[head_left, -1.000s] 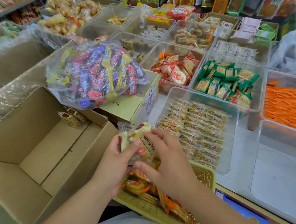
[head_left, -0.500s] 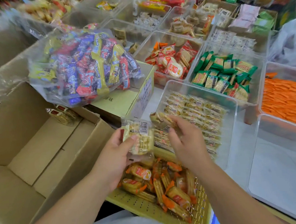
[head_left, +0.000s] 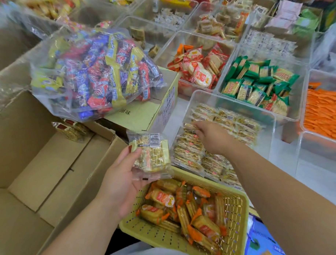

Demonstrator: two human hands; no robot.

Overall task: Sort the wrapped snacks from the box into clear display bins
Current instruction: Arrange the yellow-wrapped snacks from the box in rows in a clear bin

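snacks (head_left: 151, 156) held in left grip (head_left: 119, 184)

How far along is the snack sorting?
Done: the clear bin holds rows of packets, and the cardboard box looks nearly emptied. In hand: the left hand holds a stack of snacks; the right hand reaches into the bin. Left: that stack and the corner packets in the box.
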